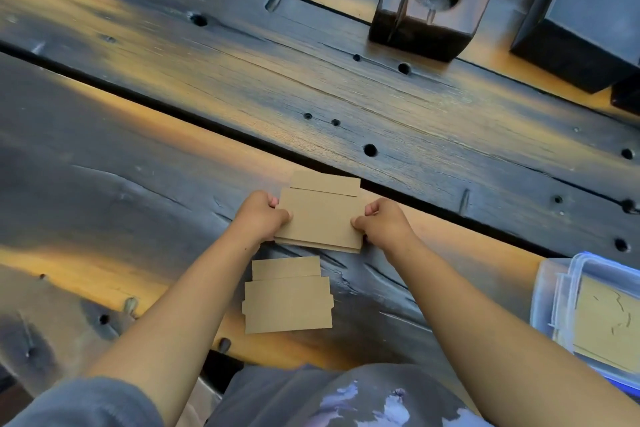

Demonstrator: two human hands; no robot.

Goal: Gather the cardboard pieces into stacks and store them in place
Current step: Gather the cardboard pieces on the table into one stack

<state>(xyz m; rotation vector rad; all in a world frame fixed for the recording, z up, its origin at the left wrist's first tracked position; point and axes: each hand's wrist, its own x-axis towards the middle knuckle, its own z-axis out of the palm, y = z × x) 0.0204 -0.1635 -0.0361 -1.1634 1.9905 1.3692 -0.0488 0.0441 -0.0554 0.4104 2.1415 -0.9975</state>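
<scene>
A small stack of brown cardboard pieces (320,218) lies on the dark wooden table, its edges slightly uneven. My left hand (264,215) grips the stack's left edge and my right hand (379,224) grips its right edge, both with fingers curled. Another cardboard piece (325,183) lies just beyond the stack, partly under it. Closer to me, between my forearms, rest two more flat cardboard pieces (289,303), the smaller one (285,267) tucked under the larger.
A clear plastic container (561,291) with cardboard inside stands at the right edge. A wooden block with a round hole (434,0) and a black box (585,17) stand at the back right. A gap (173,104) runs between the table's planks.
</scene>
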